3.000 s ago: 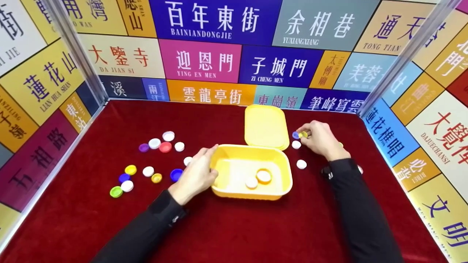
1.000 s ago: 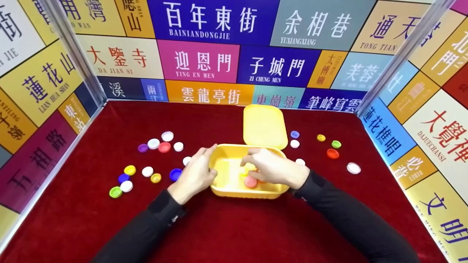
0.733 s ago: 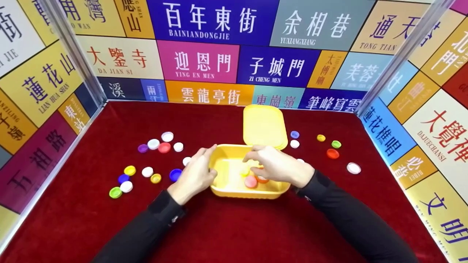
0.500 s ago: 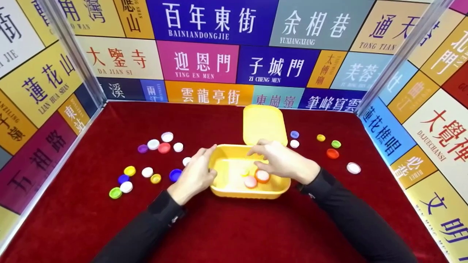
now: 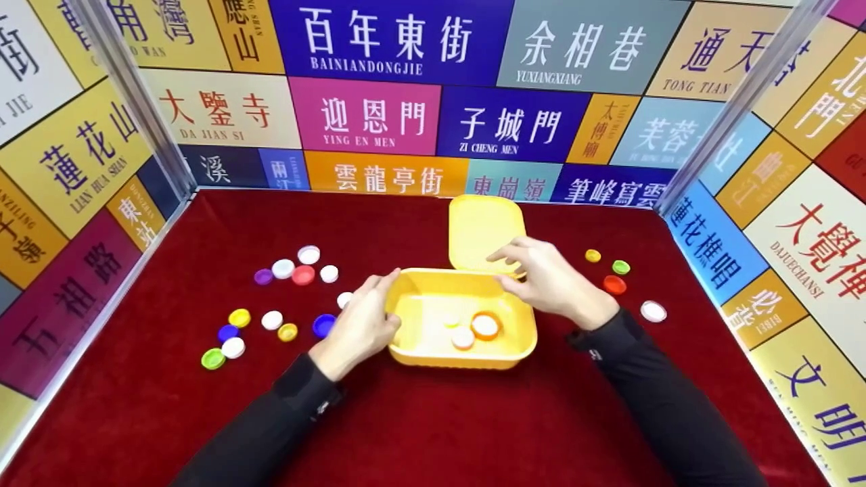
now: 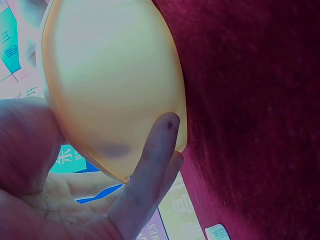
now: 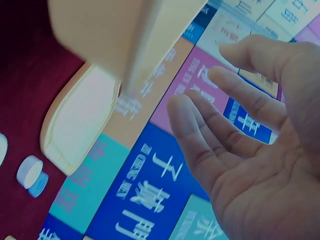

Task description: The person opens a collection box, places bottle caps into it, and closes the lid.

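Note:
A yellow plastic box (image 5: pixel 462 361) stands in the middle of the red cloth. My left hand (image 5: pixel 362 328) grips its left end; the left wrist view has fingers (image 6: pixel 159 145) against the wall. Inside lie a yellow cap (image 5: pixel 451 320), a pinkish-white cap (image 5: pixel 463 337) and an orange-rimmed cap (image 5: pixel 485 326). Over the back right corner hovers my right hand (image 5: pixel 551 281), fingers loosely bent and holding nothing. The right wrist view confirms its bare palm, with a white cap (image 7: pixel 30 170) and a blue cap (image 7: pixel 38 186) beyond; my hand hides both in the head view.
Behind the box lies its yellow lid (image 5: pixel 484 230). Several bottle caps are scattered on the left, among them a red cap (image 5: pixel 303 274) and a green cap (image 5: pixel 213 358). On the right are an orange-red cap (image 5: pixel 614 285) and a white cap (image 5: pixel 653 311). Printed panels (image 5: pixel 365 118) enclose the cloth.
My right hand brought a yellow cap from the right into the box and let it go. It has since lifted out, back and to the right. My left hand has stayed put.

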`<action>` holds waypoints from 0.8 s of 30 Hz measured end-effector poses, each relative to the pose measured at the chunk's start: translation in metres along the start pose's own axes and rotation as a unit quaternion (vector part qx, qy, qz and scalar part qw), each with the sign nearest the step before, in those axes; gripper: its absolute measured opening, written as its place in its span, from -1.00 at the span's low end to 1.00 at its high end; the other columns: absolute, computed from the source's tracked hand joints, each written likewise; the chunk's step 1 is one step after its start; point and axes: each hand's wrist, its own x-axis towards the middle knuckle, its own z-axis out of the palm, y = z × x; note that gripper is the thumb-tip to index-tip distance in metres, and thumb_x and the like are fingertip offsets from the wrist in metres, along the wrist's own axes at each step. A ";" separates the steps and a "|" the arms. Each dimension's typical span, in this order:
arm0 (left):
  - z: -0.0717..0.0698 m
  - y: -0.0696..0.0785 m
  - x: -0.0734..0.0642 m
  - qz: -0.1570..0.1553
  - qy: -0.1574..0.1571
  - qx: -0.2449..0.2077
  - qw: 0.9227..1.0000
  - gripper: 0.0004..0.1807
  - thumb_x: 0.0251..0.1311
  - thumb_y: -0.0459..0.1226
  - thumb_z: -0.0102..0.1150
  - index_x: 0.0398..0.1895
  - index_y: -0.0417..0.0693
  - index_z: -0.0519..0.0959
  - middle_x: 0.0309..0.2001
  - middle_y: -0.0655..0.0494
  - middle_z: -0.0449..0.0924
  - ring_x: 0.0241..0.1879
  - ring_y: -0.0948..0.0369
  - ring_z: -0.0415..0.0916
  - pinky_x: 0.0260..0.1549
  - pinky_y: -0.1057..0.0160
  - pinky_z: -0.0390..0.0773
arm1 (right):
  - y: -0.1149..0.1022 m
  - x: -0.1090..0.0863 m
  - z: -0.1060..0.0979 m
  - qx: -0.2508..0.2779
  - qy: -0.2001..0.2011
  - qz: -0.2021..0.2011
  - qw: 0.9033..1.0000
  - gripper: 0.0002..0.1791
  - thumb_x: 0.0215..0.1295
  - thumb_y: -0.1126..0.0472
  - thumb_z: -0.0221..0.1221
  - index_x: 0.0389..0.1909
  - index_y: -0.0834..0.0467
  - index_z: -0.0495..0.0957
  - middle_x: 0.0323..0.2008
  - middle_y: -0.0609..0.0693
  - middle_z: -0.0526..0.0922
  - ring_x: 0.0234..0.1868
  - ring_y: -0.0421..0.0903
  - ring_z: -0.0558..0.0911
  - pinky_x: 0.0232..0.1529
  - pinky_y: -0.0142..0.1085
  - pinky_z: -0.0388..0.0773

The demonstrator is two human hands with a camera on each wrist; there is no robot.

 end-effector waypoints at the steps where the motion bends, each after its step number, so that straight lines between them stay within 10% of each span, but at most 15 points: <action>1: 0.000 0.000 0.000 0.000 0.000 0.000 1.000 -0.12 0.42 -0.48 0.36 0.82 -0.18 0.36 0.46 -0.28 0.63 0.28 -0.08 0.73 0.36 -0.07 0.81 | 0.004 -0.001 -0.002 0.002 0.007 0.006 1.000 -0.65 0.54 0.24 0.50 0.25 0.24 0.82 0.07 0.26 0.82 0.06 0.28 0.85 0.14 0.17 0.88; 17: 0.002 -0.001 0.001 0.003 0.000 -0.011 1.000 -0.11 0.42 -0.49 0.33 0.83 -0.18 0.34 0.48 -0.29 0.63 0.28 -0.11 0.73 0.25 -0.03 0.82 | 0.073 -0.037 -0.021 -0.013 0.072 0.136 0.988 -0.53 0.48 0.25 0.50 0.35 0.22 0.79 0.14 0.31 0.76 0.12 0.28 0.77 0.17 0.18 0.77; 24: 0.002 -0.001 0.002 -0.019 -0.009 -0.014 1.000 -0.09 0.44 -0.47 0.31 0.85 -0.23 0.28 0.67 -0.34 0.50 0.59 -0.15 0.61 0.59 -0.14 0.64 | 0.104 -0.061 -0.025 -0.031 0.057 0.200 0.978 -0.45 0.53 0.17 0.49 0.43 0.30 0.71 0.18 0.40 0.70 0.19 0.38 0.69 0.28 0.29 0.66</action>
